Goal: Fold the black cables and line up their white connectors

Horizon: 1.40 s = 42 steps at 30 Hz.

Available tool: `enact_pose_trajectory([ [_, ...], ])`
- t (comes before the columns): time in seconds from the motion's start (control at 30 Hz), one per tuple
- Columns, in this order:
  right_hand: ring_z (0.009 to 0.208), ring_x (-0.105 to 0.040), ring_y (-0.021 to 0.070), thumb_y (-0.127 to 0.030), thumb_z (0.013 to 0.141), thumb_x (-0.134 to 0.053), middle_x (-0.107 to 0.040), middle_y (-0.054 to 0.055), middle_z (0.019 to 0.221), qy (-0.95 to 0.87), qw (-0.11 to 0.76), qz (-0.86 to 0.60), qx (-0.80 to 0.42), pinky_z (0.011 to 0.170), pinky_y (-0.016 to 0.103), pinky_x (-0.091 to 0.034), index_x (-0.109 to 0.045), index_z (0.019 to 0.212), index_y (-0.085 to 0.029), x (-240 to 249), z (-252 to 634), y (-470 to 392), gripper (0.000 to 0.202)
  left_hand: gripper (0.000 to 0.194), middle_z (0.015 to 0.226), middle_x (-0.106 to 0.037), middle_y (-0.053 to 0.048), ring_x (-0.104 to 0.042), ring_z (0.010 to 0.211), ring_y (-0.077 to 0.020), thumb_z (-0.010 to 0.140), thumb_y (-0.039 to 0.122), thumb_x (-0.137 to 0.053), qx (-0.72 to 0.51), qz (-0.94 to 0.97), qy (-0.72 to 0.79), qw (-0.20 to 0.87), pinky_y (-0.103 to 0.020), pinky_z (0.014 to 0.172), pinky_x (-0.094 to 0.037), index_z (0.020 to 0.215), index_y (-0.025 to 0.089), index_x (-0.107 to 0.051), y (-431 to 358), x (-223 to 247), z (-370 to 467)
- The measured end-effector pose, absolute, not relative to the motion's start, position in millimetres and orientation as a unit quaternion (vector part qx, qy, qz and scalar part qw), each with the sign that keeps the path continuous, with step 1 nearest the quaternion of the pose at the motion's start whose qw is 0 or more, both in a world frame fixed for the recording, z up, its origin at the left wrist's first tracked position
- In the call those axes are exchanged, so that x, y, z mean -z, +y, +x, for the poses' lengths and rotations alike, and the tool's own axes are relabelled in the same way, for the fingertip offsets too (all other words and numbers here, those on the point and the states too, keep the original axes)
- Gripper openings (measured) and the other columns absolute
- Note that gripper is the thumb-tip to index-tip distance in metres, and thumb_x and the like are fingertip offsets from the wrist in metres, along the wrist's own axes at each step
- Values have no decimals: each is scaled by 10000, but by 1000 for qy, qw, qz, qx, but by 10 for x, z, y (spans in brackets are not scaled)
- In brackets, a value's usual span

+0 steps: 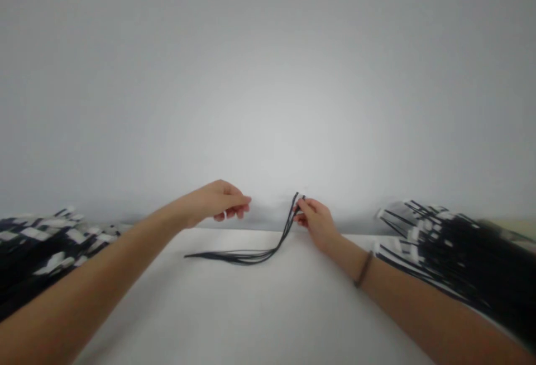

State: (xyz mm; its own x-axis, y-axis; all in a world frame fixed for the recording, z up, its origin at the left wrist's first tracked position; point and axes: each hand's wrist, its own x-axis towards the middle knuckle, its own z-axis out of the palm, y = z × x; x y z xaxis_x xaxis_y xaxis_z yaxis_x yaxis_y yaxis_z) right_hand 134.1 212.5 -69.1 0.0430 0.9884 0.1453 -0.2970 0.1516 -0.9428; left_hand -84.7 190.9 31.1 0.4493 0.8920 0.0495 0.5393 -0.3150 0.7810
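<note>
A thin bundle of black cords (251, 256) runs across the white table, its far left end lying on the surface and its right end lifted. My right hand (316, 219) pinches that raised end between thumb and fingers, where a small white piece shows by the fingertips. To the left, my left hand (221, 200) hovers above the table's back edge, apart from the cords. Its thumb and index finger are pressed together, and whether anything tiny is between them I cannot make out. The other left fingers are curled.
A pile of black cords with white ends (54, 236) lies at the left, partly behind my left forearm. Another large pile of similar cords (460, 248) sits at the right, beside my right forearm. A plain pale wall (268, 86) rises behind the white table (259, 309).
</note>
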Motion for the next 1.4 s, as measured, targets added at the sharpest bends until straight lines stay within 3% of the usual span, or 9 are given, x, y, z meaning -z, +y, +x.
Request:
enact_pose_trajectory([
  [0.1,461,-519,72,-371,631,-580,-574,10,635,-402,656,-393,-503,417,180,-392,-479,685,-153,698,1401,2174,246,313,640,-639,-94,-535,455,-131,689,426,-482,-40,729,426,535,-198,339,-327,647,158,-637,1748,-277,-827],
  [0.17,448,-509,67,-347,639,-584,-563,1,593,-379,675,-382,-504,418,179,-400,-470,656,-154,702,1417,2190,225,305,761,-642,-127,-586,573,-173,686,408,-502,21,647,401,649,-243,440,-412,723,136,-637,1637,-125,-690],
  [0.27,440,-486,50,-285,670,-576,-548,-4,576,-333,694,-337,-542,401,156,-394,-469,626,-154,712,1443,2229,175,393,911,-608,-151,-581,825,-207,713,434,-462,-74,516,321,791,-311,734,-428,891,106,-585,1523,147,-437],
  [0.37,419,-440,27,-218,707,-546,-519,-14,563,-273,694,-286,-602,373,129,-375,-483,611,-154,714,1484,2285,131,416,1027,-554,-142,-496,997,-225,714,437,-464,-230,393,236,859,-373,870,-350,1002,138,-502,1519,336,-288],
  [0.53,405,-416,20,-179,719,-534,-511,-16,555,-258,658,-235,-668,356,116,-365,-507,620,-147,681,1485,2274,108,180,1021,-542,-105,-490,1006,-176,728,287,-513,-487,281,288,775,-301,869,-395,841,146,-507,1782,461,-329],
  [0.73,413,-441,24,-225,636,-621,-528,-14,529,-286,669,-261,-634,369,110,-371,-504,609,-131,666,1441,2206,153,90,814,-596,-94,-583,775,-133,766,117,-432,-687,245,347,590,-233,703,-491,767,113,-521,2107,467,-556],
  [1.07,398,-476,61,-321,600,-627,-560,10,529,-341,693,-359,-523,368,157,-349,-513,682,-134,674,1401,2158,234,111,804,-612,-115,-596,666,-150,714,73,-421,-704,284,431,488,-248,582,-485,745,104,-523,2302,503,-832],
  [1.4,516,-519,80,-266,618,-618,-566,31,638,-391,632,-295,-601,477,189,-389,-586,697,-98,649,1407,2118,188,68,526,-504,3,-479,452,-88,671,164,-425,-655,291,480,505,-199,438,-372,656,137,-487,2273,456,-813],
])
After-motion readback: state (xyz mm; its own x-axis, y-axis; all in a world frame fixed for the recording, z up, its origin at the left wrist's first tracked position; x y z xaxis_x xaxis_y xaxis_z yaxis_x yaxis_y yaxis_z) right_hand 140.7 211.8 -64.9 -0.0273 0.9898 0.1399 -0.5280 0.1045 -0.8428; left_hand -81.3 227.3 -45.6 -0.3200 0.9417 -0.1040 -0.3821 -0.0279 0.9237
